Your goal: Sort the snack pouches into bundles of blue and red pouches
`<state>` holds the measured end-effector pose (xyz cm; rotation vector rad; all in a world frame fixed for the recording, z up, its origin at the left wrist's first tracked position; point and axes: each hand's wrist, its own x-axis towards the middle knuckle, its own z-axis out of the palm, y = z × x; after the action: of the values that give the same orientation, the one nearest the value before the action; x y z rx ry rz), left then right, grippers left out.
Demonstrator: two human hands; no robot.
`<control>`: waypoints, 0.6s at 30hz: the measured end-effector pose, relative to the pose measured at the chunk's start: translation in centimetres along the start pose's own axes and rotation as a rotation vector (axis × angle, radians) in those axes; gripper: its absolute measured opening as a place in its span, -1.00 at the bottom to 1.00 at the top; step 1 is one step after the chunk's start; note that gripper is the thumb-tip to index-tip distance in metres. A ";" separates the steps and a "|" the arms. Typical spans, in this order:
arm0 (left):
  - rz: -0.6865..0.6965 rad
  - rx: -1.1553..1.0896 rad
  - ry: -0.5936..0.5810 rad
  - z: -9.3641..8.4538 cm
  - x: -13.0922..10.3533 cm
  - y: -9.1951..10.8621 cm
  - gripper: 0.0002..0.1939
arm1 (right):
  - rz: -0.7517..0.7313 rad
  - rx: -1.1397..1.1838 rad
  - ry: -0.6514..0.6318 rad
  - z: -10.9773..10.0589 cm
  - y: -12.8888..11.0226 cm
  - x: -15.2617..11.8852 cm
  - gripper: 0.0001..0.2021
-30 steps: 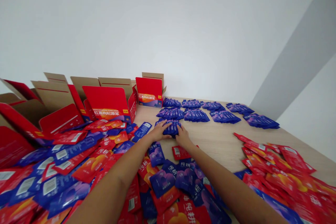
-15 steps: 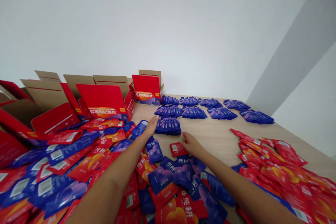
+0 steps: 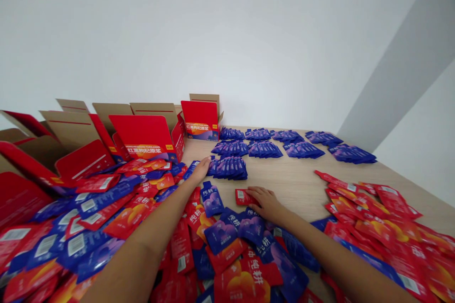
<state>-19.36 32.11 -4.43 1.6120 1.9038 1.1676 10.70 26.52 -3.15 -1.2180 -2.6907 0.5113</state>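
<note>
My left hand (image 3: 202,169) is at the left end of a fanned row of blue pouches (image 3: 229,168); its fingertips are partly hidden there, and whether they grip a pouch cannot be told. My right hand (image 3: 266,204) lies low over the table with its fingers stretched out, the tips touching the right edge of a small red pouch (image 3: 242,197). A single blue pouch (image 3: 212,200) lies between my forearms. Just below my right hand spreads a loose heap of blue and red pouches (image 3: 245,270).
Opened red cartons (image 3: 142,135) line the left side behind a mixed pouch heap (image 3: 103,208). Another open carton (image 3: 201,120) stands by the wall. Fanned rows of blue pouches (image 3: 304,149) run along the table's back. Red pouches (image 3: 384,222) are piled at right.
My right hand has left the right end of the fanned blue row and come down toward me, its fingers now spread at the red pouch. My left hand stays by the row's left end.
</note>
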 end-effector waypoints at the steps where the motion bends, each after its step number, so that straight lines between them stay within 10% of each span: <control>1: 0.001 0.016 -0.017 0.0 0.0 0.0 -0.48 | 0.014 -0.006 -0.003 0.0 0.1 -0.1 -0.53; 18: 0.138 0.279 -0.328 -0.1 -1.2 0.1 -0.29 | 0.061 -0.022 0.014 0.0 1.5 -1.5 -0.53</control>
<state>-19.08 30.99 -4.58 1.9684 1.8214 0.6504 12.76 26.32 -3.68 -1.3076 -2.6621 0.4799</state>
